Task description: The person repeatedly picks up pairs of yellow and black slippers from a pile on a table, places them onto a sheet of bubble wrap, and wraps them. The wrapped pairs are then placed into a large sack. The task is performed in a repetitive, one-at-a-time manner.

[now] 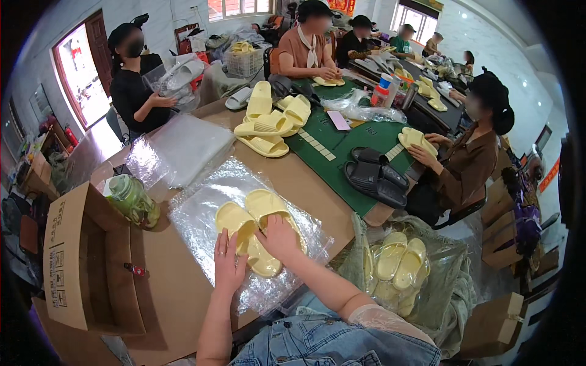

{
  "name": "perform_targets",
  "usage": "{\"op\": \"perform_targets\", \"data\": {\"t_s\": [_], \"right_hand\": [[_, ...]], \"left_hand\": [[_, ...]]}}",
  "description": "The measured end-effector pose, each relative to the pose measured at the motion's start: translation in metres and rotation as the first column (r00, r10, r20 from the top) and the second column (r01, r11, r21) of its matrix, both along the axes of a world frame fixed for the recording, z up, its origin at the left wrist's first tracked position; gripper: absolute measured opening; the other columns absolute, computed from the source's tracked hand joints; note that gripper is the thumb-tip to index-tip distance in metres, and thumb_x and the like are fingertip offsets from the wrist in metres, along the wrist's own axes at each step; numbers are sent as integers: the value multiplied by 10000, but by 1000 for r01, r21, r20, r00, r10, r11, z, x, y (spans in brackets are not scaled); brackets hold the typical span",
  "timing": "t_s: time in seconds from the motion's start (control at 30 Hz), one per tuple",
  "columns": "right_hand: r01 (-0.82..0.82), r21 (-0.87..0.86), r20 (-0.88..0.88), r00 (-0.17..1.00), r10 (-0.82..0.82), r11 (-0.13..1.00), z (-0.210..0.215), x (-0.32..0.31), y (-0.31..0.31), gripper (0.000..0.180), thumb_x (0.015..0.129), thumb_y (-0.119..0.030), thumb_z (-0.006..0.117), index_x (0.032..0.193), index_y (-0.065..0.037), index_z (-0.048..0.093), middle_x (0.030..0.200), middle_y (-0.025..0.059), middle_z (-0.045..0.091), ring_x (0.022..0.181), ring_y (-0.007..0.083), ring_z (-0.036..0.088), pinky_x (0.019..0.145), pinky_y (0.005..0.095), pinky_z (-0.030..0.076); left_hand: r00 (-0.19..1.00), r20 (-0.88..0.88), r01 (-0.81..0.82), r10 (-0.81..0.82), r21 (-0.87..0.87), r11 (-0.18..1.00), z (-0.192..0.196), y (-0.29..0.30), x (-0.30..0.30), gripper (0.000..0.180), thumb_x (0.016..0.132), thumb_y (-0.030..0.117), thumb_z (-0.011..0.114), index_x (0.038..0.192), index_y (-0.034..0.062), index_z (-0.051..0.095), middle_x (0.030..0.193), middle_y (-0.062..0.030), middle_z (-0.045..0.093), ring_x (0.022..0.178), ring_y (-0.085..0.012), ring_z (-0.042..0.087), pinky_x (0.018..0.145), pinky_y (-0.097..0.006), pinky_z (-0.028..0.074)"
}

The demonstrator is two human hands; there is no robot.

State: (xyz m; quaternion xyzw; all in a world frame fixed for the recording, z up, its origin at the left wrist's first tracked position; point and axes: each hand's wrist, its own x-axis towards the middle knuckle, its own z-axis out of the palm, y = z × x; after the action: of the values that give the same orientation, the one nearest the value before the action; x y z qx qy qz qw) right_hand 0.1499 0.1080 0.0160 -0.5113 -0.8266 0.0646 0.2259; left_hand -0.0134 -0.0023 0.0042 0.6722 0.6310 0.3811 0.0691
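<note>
From my remote seat I see the pair of yellow slippers (262,262) at the centre of the frame, lying on clear plastic bags (198,210). The left hand (229,265) is open, fingers nearly straight, fingertips against the left slipper's side; it grasps nothing that I can see. The right hand (279,236) bends over the right slipper; its fingertips are hidden, so I can't tell whether it grips.

I judge it best to press lightly from both sides, keep the two slippers level and side by side, and avoid dragging the slick film along.

For room, I'd use the brown bench (177,293) at lower left, between bags and cardboard box (67,256). The glass jar (137,204) limits the left side. At lower right the bench edge falls away beside a sack (452,293), so I'd keep sideways moves short there.
</note>
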Motion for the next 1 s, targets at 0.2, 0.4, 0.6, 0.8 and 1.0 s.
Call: {"op": "perform_targets", "data": {"t_s": [0.2,0.4,0.6,0.8,1.0], "right_hand": [[-42,130,-166,984,64,991,-9,6,-2,445,877,-398,691,1000,-1,531,936,182,578,876,348,612,722,433,522],[-45,54,-240,969,56,998,-8,9,-1,429,876,-389,695,996,-11,530,949,180,589,880,356,606,745,446,513],[-54,32,-282,958,61,998,-9,9,-2,425,879,-381,696,1013,-11,537,955,170,592,905,354,604,764,443,515],[-52,28,-302,952,58,998,-9,10,-2,414,871,-373,704,1016,-22,540,954,161,600,897,351,611,761,442,516],[-65,51,-323,943,78,997,-8,10,-3,399,855,-346,722,1014,-30,537,943,156,606,880,355,617,751,447,511]], "left_hand": [[1000,-5,-10,10,-16,1000,6,-2,3,650,894,216,650,1476,51,412,1577,-233,287,1425,-451,296,1161,-526,272],[1000,-1,-17,17,-40,999,6,-1,3,671,887,231,667,1484,64,408,1573,-239,289,1424,-442,303,1160,-525,272],[1000,3,-17,17,-35,999,7,0,2,683,886,252,678,1485,67,407,1571,-243,296,1427,-440,303,1167,-520,263],[1000,-7,-22,22,-46,999,10,-1,4,685,887,258,680,1486,69,406,1576,-241,287,1431,-439,297,1170,-522,258],[1000,-2,-21,21,-35,999,7,-3,3,686,891,262,677,1491,76,399,1579,-236,279,1430,-443,290,1169,-525,261]]}}
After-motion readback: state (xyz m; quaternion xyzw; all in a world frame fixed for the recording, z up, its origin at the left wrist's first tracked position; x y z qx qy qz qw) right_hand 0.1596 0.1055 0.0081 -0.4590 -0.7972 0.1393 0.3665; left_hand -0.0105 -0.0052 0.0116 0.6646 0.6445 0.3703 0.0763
